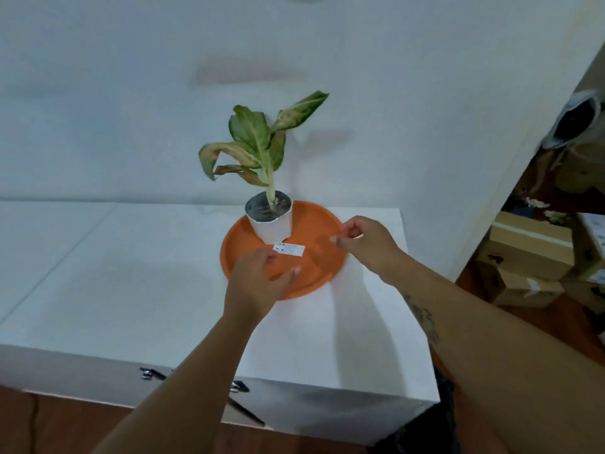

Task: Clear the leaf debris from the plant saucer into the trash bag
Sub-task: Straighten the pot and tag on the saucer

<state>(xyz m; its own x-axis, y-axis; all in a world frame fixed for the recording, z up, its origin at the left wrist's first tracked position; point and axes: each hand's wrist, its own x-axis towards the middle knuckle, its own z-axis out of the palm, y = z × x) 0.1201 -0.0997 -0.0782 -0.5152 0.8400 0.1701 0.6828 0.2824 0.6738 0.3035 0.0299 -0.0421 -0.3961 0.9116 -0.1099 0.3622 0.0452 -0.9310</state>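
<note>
An orange round plant saucer (pixel 314 231) lies on a white cabinet top. A white pot (pixel 275 226) with a drooping, partly browned plant (pixel 258 142) stands on its far left part, and a white label (pixel 289 250) sits at the pot's base. My left hand (pixel 258 283) hovers over the saucer's front left, fingers loosely apart, thumb close to the label. My right hand (pixel 363 242) is over the right rim with thumb and forefinger pinched together; I see nothing between them. No loose leaf pieces are visible on the saucer. A dark bag (pixel 445 407) hangs beside the cabinet at lower right.
The white cabinet top (pixel 114 273) stretches left, against a white wall. Metal latches (pixel 150 373) sit on its front face. Cardboard boxes (pixel 530 257) are stacked on the wooden floor at right, with another bag (pixel 576 121) and clutter behind them.
</note>
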